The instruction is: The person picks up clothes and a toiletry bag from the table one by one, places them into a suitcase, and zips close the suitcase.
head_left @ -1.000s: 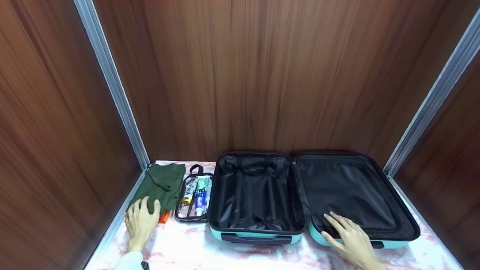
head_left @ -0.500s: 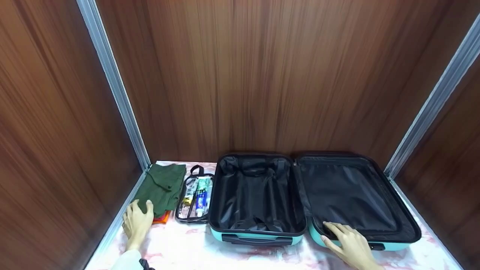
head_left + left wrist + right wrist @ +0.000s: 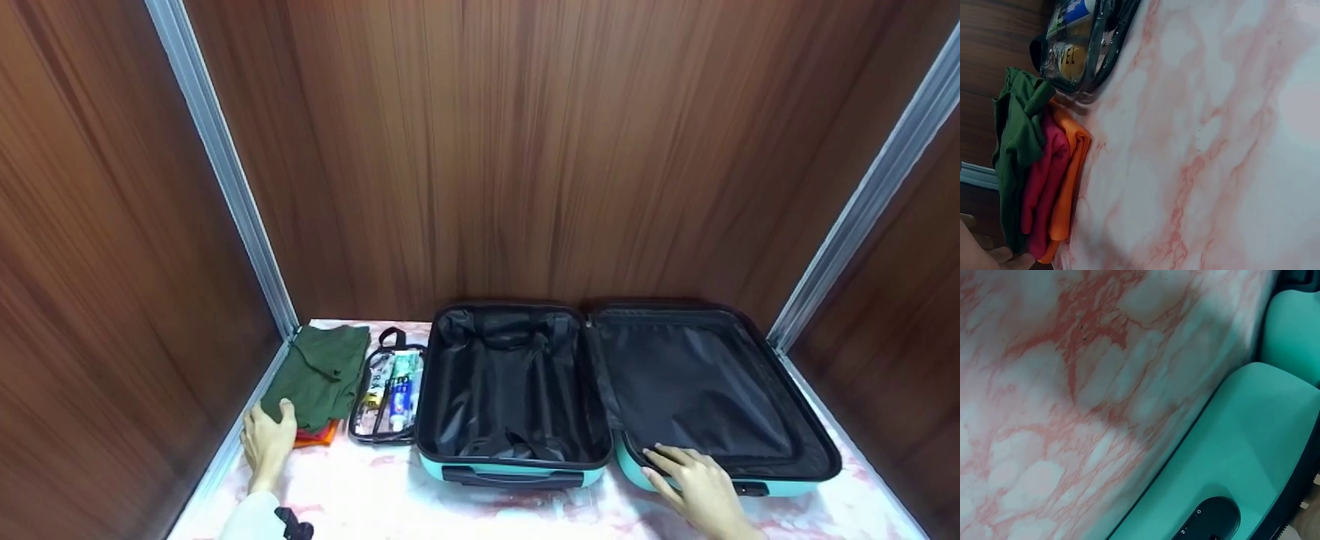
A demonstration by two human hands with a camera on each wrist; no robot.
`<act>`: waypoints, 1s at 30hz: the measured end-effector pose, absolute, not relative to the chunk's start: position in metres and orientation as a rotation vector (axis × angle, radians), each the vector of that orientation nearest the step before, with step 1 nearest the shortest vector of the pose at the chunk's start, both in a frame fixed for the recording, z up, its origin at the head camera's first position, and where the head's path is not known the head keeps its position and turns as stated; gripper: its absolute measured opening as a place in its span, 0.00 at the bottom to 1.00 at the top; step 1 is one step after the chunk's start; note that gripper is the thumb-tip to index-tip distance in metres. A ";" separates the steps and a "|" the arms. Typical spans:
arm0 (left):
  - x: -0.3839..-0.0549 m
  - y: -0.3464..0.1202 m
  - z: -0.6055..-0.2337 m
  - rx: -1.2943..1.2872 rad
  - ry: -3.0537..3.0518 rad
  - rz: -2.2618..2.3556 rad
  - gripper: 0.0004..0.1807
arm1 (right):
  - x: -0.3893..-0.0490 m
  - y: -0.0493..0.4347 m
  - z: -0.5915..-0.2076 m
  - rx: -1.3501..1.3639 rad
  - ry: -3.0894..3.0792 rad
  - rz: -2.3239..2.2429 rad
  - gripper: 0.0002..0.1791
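My left hand [image 3: 268, 442] is at the near left corner of a stack of folded clothes. On top lies a dark green garment [image 3: 322, 371], with red [image 3: 1047, 185] and orange [image 3: 1072, 163] folded cloths beneath it. In the left wrist view my fingertips [image 3: 1021, 262] are right at the stack's end, thumb and fingers spread apart. My right hand [image 3: 701, 487] rests loosely over the near rim of the right half of an open turquoise suitcase [image 3: 795, 489], fingers lying inside the rim.
A clear toiletry pouch [image 3: 361, 416] with a toothpaste tube [image 3: 401, 397] lies between the clothes and the suitcase's deeper left half [image 3: 514, 397], lined in black. A combination lock [image 3: 1216, 517] shows on the shell. Wooden walls [image 3: 510, 150] enclose the marbled table [image 3: 360, 502] at back and sides.
My left hand has moved left and slightly nearer along the stack, uncovering more of the red and orange cloth. My right hand has shifted slightly on the suitcase rim.
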State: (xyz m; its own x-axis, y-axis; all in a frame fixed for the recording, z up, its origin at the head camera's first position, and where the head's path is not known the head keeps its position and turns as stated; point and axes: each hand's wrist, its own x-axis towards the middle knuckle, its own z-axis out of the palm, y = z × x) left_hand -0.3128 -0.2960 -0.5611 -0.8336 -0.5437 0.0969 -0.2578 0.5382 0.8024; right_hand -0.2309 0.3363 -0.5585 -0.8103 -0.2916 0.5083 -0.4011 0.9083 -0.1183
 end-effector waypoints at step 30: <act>-0.314 -0.314 -0.557 0.710 -2.248 -1.588 0.38 | -0.232 0.337 -0.564 0.536 -2.494 0.277 0.17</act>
